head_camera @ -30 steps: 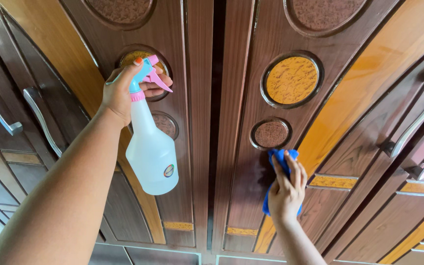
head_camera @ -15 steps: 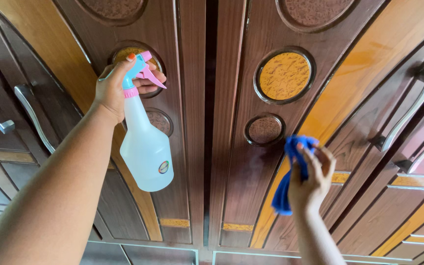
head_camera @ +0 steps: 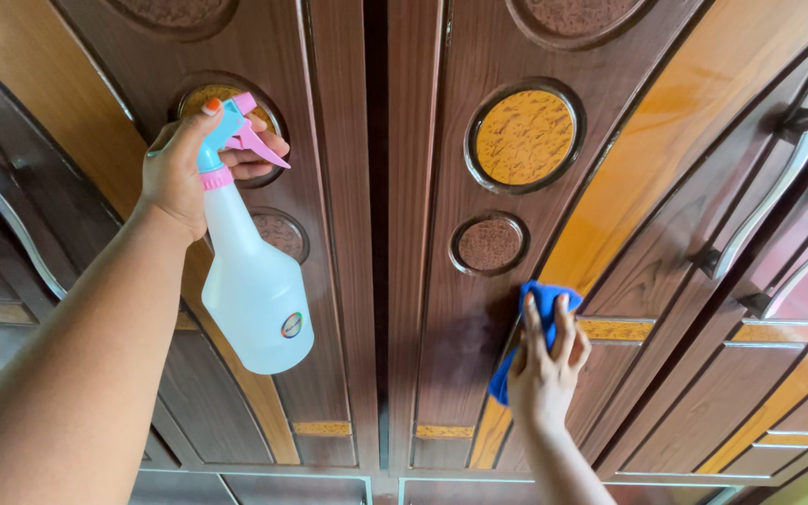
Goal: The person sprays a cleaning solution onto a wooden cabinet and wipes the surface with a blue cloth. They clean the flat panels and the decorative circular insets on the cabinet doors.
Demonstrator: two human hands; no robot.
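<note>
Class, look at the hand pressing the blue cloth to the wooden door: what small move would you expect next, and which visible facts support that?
Probably a short wiping stroke across the panel. The right hand presses the blue cloth flat against the door panel, where a dull, damp-looking patch shows beside the cloth. The left hand holds the spray bottle up, away from that spot.

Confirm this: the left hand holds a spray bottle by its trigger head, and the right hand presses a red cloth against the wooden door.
Wrong on one point: the cloth is blue, not red, as the head view shows. The left hand does hold the spray bottle by its trigger head, and the right hand presses the cloth against the wooden door.
</note>
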